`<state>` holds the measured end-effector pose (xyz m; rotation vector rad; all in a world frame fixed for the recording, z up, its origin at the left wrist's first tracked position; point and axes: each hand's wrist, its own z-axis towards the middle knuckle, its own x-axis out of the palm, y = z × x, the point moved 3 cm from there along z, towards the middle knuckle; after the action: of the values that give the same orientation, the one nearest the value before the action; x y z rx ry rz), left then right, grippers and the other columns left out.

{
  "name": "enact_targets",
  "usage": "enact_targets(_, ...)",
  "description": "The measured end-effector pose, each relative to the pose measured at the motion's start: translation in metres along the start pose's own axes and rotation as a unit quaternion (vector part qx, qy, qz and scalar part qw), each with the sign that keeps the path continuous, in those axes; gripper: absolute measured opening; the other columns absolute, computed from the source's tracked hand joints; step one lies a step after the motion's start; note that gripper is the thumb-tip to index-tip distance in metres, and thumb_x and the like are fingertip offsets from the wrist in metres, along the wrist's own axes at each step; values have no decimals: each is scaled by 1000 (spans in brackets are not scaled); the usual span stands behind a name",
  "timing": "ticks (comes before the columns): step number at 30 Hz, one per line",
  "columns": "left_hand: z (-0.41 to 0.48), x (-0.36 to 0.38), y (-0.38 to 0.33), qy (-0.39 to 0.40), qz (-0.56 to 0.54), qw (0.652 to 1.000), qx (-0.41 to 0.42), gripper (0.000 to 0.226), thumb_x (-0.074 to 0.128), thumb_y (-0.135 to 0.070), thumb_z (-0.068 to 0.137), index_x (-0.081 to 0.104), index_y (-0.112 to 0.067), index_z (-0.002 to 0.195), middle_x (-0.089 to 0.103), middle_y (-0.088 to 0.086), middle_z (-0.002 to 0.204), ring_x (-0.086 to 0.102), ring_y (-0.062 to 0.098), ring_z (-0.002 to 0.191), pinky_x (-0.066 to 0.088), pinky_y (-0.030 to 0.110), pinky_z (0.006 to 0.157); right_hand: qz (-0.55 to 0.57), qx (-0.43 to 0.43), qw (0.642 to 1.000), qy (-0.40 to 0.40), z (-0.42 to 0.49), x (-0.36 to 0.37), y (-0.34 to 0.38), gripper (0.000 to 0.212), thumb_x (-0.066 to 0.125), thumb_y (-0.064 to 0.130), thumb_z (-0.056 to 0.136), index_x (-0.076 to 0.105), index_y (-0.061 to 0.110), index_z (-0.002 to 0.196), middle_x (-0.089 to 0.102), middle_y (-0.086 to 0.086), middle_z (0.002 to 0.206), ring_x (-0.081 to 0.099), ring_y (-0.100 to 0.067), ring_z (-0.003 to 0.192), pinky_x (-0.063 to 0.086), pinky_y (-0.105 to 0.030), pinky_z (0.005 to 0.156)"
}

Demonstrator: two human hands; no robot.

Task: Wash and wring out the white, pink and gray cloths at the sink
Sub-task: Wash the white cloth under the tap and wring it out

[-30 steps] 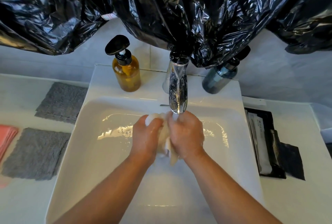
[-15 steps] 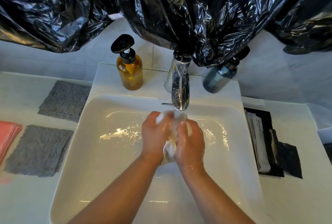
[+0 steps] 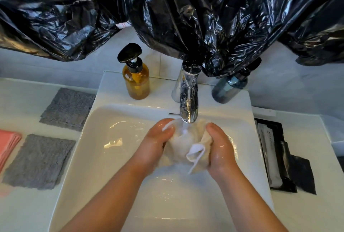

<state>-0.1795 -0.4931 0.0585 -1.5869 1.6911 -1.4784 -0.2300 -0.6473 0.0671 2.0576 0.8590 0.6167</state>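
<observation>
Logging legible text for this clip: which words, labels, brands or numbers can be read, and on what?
Small white tag on the crinkled black plastic sheeting: red print, too small to read.
White sachet in the black tray: faint dark print, too blurred to read.
Amber pump bottle and blue-grey bottle: no readable label.
Nothing legible anywhere.
</observation>
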Motion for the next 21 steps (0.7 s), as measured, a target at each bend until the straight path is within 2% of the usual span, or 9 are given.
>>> enact_targets(2,-6,9,13,14,-98,994,-50,40,56,-27,84,66,-19,122,71,11,119,68,27,106,50,44,94,22,-48,998,43,-7,-13,5,18,61,24,85,76,21,76,72,-2,84,66,-22,87,52,-38,81)
enact_targets(4,-6,22,23,-31,-117,992,-43,29,57,-31,84,73,-21,106,72,11,109,67,30,100,50,44,90,-44,-110,991,60,-15,-11,4,19,57,27,80,75,20,78,70,-3,86,64,-21,85,51,-36,75)
enact_targets(6,-4,34,21,-112,-56,992,-19,27,61,-37,84,71,-12,85,66,11,86,62,24,79,50,34,73,-175,-182,967,32,-22,-3,-5,30,53,42,77,71,20,86,69,-6,94,63,-23,91,50,-38,81)
enact_targets(9,-1,30,13,-213,29,976,24,33,59,-26,89,53,1,71,48,12,67,45,12,55,39,21,51,-335,-245,908,-60,-29,14,-10,40,48,55,88,71,23,99,64,2,98,54,-2,85,38,-6,74)
enact_targets(12,4,9,8,-249,115,959,67,26,56,-25,86,53,-5,69,46,8,61,42,18,61,38,27,54,-380,-253,886,-77,-24,38,-3,42,44,64,84,64,27,79,58,6,84,54,-10,76,35,-10,62)
enact_targets(14,5,0,4,-272,83,957,49,21,59,-22,79,53,-11,62,43,0,54,38,17,56,34,28,50,-404,-227,884,-64,-20,52,3,47,42,68,78,49,25,63,58,3,73,56,-18,69,40,-26,59)
enact_targets(16,7,-8,0,-268,66,961,24,20,53,-21,66,44,-21,47,36,-6,48,32,16,51,27,28,50,-392,-186,900,-42,-15,59,8,46,56,57,87,46,23,58,55,5,62,55,-18,61,39,-28,57)
enact_targets(19,6,-14,-7,-220,101,970,25,19,53,-25,58,37,-18,48,30,4,56,29,19,61,24,34,57,-386,-103,917,-7,-4,57,13,36,57,36,97,61,14,69,59,-3,67,56,-22,64,44,-28,60)
enact_targets(21,3,-15,-4,-204,85,975,28,30,59,-33,54,45,-7,55,33,10,63,33,21,64,27,35,61,-247,34,969,-2,7,39,0,26,56,28,97,72,9,88,65,-21,82,61,-26,71,49,-25,64)
